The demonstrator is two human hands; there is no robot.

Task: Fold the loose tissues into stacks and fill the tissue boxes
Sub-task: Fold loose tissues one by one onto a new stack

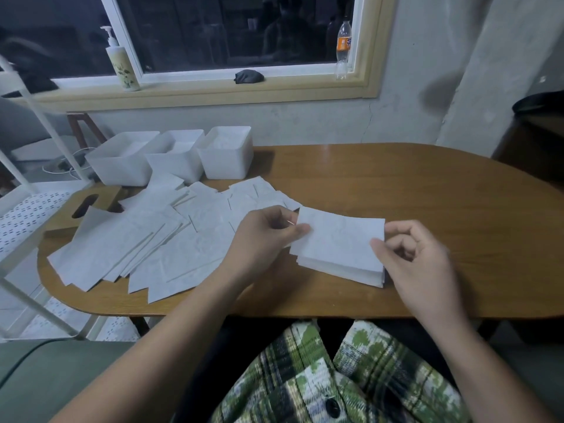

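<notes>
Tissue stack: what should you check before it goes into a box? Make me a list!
1. Both hands hold the top tissue: ok, the left hand and right hand pinch its ends.
2. The folded stack rests on the table: ok.
3. Stack edges squared: cannot tell.
4. The white boxes are open on top: ok.
5. Room left inside them: cannot tell.
6. The loose tissues are all folded: not ok, many lie spread out.

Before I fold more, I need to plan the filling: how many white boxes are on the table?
3, in a row at the table's far left: left box, middle box, right box. None looks hidden.
</notes>
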